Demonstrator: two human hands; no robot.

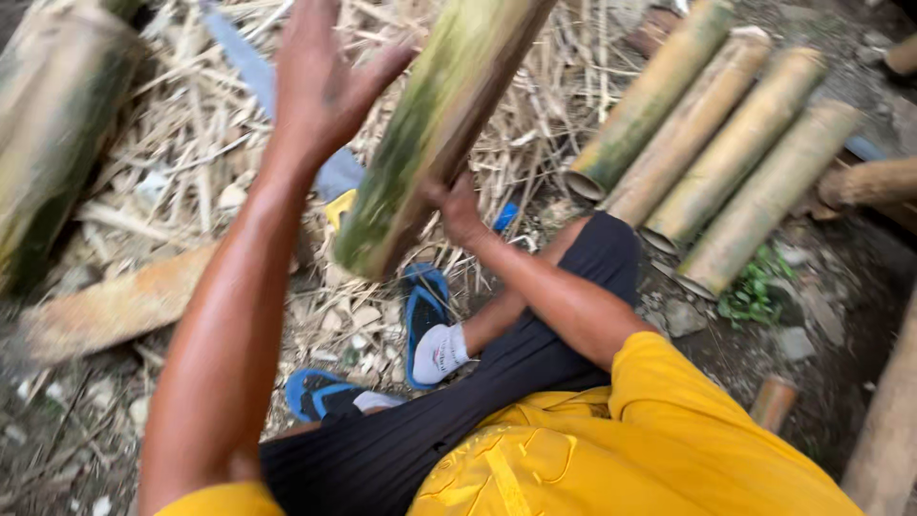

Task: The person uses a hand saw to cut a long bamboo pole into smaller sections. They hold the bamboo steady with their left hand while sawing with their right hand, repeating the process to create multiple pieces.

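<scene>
Yellow sleeves frame the bottom of the frame. At upper centre a green bamboo section (435, 124) tilts upright, the right hand (458, 208) grasping its lower side. Four cut bamboo tubes (712, 143) lie upper right. Upper left, the left hand (320, 81) is released, fingers spread, beside a blade (250, 69).

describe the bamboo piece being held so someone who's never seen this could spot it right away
Start from the row of four cut bamboo tubes lying side by side on the ground at upper right. Left of them, one bamboo section is raised off the ground, tilted, gripped near its lower end by the right hand. Unlike the pale tubes, it is green-streaked and airborne.
</scene>
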